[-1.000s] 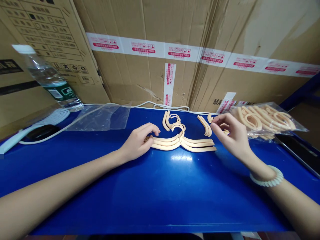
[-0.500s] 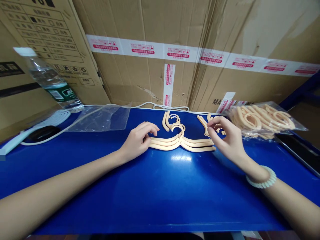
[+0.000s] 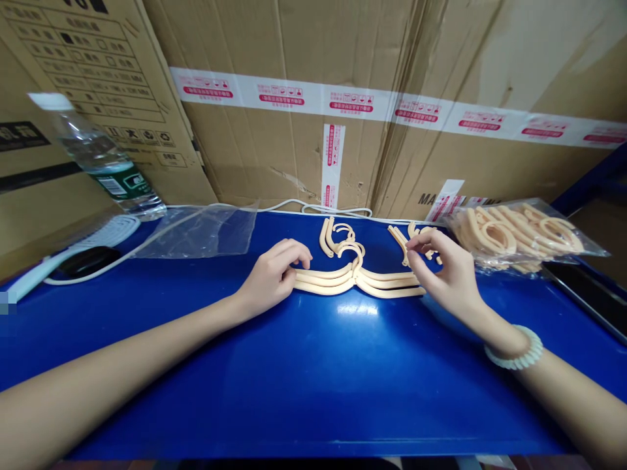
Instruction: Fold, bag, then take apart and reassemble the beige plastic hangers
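Cream plastic folding hangers (image 3: 326, 281) lie stacked in the middle of the blue table, arms spread to both sides and hooks (image 3: 353, 251) pointing to the back. My left hand (image 3: 274, 277) is at their left end, fingers loosely bent and apart, thumb beside the arm tips. At the right end, my right hand (image 3: 445, 267) curves with thumb and forefinger apart, partly covering the tips. Neither hand visibly grips anything. Behind the stack lie loose hanger arms and hooks (image 3: 327, 236). More loose hanger parts (image 3: 398, 240) lie partly hidden behind my right hand.
A clear bag of hanger parts (image 3: 519, 232) lies at the back right, beside a dark phone-like slab (image 3: 588, 297). To the left are an unfilled plastic bag (image 3: 206, 232), a water bottle (image 3: 112, 170), a white cable and a black object (image 3: 88, 261). Cardboard boxes (image 3: 274, 156) stand behind.
The view has shifted very slightly. Both hands and the hangers stay in practically the same places.
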The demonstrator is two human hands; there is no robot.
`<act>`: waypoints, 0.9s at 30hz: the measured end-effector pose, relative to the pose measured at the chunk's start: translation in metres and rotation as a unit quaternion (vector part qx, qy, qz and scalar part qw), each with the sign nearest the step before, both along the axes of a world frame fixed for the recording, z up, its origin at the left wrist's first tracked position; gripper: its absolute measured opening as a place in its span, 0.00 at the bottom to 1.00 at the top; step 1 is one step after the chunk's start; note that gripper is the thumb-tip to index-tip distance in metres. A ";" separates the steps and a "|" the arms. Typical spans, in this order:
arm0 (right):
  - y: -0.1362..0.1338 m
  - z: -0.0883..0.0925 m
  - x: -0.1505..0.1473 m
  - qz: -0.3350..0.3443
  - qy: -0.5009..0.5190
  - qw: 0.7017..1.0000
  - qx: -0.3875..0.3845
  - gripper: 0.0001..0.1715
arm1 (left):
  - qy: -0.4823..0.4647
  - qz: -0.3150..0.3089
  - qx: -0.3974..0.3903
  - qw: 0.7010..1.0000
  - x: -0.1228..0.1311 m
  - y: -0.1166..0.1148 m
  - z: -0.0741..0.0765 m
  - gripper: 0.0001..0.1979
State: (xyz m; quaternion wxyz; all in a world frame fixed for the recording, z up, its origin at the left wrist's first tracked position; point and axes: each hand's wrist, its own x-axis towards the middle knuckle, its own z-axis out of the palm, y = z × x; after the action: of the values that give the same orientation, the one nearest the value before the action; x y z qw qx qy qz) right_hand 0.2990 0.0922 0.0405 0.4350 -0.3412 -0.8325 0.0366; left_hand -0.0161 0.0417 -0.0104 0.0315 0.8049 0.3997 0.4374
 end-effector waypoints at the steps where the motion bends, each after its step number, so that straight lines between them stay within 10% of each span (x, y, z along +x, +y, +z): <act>1: 0.000 0.000 0.000 0.002 -0.001 1.000 0.000 0.04 | 0.000 -0.001 -0.001 1.000 0.000 0.000 0.000 0.19; 27: 0.014 -0.004 -0.001 -0.023 -0.057 0.998 0.013 0.04 | -0.033 0.007 0.008 0.999 0.004 0.001 0.009 0.18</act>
State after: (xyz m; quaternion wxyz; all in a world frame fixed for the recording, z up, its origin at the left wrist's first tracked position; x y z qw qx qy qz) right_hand 0.2984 0.1063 0.0361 0.3915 -0.3559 -0.8486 -0.0035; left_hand -0.0123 0.0428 -0.0013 0.0351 0.7878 0.4000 0.4670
